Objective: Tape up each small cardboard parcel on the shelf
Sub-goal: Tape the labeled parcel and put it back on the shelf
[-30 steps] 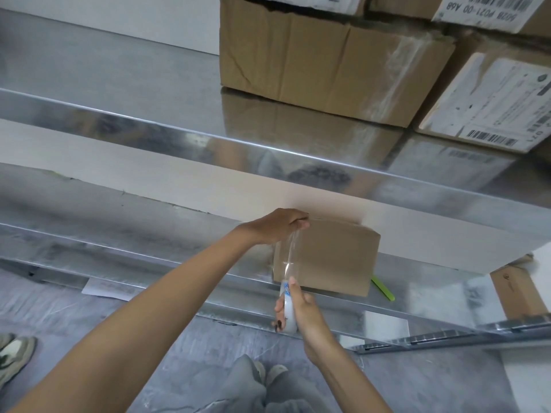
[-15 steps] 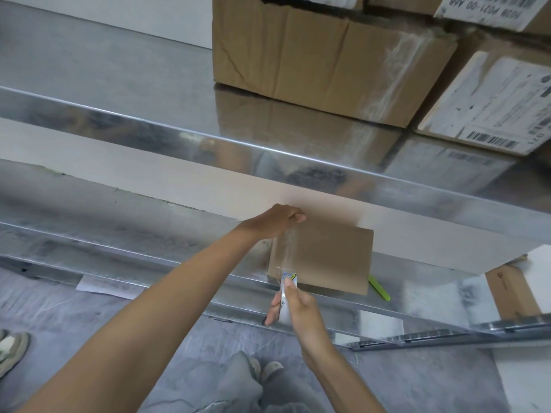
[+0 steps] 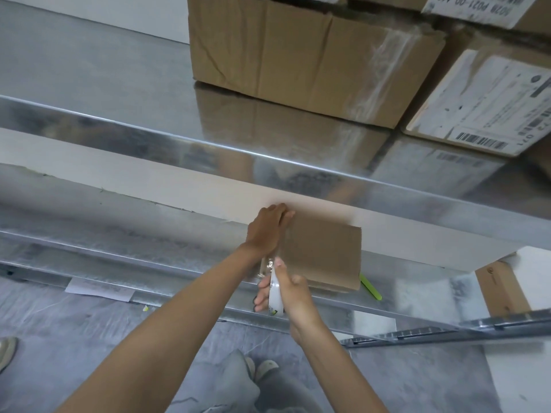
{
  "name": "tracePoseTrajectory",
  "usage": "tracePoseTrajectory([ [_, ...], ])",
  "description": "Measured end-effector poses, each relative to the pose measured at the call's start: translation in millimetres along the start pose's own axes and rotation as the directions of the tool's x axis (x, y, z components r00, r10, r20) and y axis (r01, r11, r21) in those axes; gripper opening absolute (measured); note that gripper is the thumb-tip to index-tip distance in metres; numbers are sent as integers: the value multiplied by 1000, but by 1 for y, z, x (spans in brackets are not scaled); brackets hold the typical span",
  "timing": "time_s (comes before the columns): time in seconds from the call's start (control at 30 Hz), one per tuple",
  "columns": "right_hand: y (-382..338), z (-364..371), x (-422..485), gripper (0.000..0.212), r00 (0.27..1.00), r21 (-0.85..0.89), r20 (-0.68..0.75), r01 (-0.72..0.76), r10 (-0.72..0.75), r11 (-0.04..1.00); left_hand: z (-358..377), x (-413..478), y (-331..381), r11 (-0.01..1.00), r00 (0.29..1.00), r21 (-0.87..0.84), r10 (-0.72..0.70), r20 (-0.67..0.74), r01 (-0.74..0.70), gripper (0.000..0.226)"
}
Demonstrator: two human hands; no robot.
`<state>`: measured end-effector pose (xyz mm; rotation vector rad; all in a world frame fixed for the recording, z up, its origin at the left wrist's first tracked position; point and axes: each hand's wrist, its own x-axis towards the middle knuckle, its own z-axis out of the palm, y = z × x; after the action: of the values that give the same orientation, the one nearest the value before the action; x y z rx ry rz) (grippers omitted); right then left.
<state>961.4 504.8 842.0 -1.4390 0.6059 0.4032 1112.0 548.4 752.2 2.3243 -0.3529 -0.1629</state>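
Observation:
A small brown cardboard parcel lies on the lower metal shelf, half under the upper shelf. My left hand lies flat along the parcel's left edge, pressing on clear tape there. My right hand grips a white roll of clear tape at the parcel's near left corner, over the shelf's front rim. A short shiny strip of tape runs from the roll up under my left hand.
The upper metal shelf carries a large brown carton and a labelled carton at the right. A green stick lies right of the parcel. Below are a paper sheet, grey floor and my feet.
My left hand slid down along the parcel's left edge over the tape. My right hand with the roll rose, then dropped back a little; the stretched strip got shorter.

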Motion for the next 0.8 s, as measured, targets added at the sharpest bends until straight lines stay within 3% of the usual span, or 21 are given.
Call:
tracePoseTrajectory([
  [0.13,-1,-7,-1,52,997,-35,-20,68,-68,997,8,1,-6,984,985,-62,-170,-2,170,36],
  [0.23,9,-6,-7,46,992,-105,-21,120,-123,987,10,4,-8,954,962,-133,-262,72,270,32],
  [0.4,11,-7,-14,48,984,-56,-66,162,-166,985,7,10,-4,888,934,-292,-326,144,355,34],
  [0.6,32,-10,-16,52,994,-93,-72,75,-82,993,0,17,-1,863,902,-276,-368,227,422,32],
  [0.73,35,-13,-9,53,996,-98,-75,33,-40,995,-1,12,2,880,909,-247,-362,207,406,30],
  [0.8,39,-9,-5,53,997,-96,-80,7,-15,995,1,5,9,954,953,-42,-293,75,297,28],
])
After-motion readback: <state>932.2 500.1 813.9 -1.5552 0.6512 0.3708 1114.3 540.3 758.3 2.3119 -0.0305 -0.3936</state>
